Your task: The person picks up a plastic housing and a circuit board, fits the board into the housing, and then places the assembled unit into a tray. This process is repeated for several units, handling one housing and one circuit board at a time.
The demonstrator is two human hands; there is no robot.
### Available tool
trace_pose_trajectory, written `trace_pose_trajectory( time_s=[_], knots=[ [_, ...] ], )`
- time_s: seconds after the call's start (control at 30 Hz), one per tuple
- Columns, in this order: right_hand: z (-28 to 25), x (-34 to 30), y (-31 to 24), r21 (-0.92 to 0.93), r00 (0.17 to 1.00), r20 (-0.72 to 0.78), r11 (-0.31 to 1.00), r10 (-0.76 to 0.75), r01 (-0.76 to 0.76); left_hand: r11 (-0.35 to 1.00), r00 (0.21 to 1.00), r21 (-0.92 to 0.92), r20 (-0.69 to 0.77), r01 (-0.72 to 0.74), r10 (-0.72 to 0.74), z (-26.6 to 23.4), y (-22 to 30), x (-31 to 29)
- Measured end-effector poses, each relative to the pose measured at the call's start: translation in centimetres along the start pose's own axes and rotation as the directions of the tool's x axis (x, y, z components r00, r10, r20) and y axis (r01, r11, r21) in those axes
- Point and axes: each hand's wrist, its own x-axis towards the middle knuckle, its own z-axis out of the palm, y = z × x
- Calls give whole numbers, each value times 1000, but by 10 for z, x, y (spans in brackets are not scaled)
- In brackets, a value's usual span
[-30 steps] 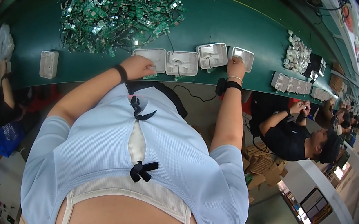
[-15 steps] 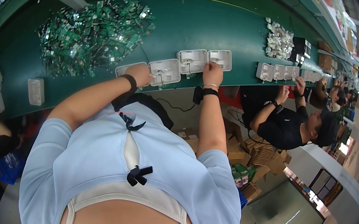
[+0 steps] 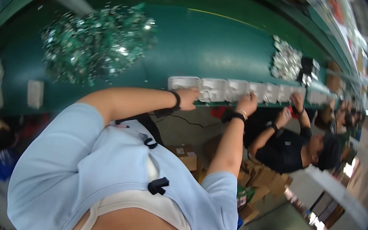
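Note:
Several white open-topped plastic housings stand end to end along the near edge of the green workbench. My left hand is closed on the near side of the leftmost housing. Further right, the fingers of my right hand are bent against the near rim of a housing around the middle of the row. Motion blurs both hands, and the fingertips are partly hidden. Small parts and wires inside the housings are too smeared to make out.
A big heap of green circuit boards covers the bench's left side. One separate white housing lies at far left. White parts are piled at far right, near a black box. A co-worker in black handles something red beside the row.
Both my hands have moved right, and the white housings with them. They now join the housings in front of the co-worker in one row. The view has shifted and blurred.

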Motion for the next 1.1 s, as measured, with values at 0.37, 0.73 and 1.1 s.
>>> trace_pose_trajectory(
  time_s=[0.37,0.73,1.1],
  knots=[
    [8,-188,-87,400,848,95,800,-521,447,968,972,-142,-137,-208,189,-99,-56,-180],
    [43,-288,-224,691,14,539,451,-842,565,587,-51,-354,-882,728,-469,-152,-189,-503],
    [103,-398,-403,708,226,573,615,-788,348,600,-16,-456,-805,658,-594,-106,-283,-600]
  ],
)
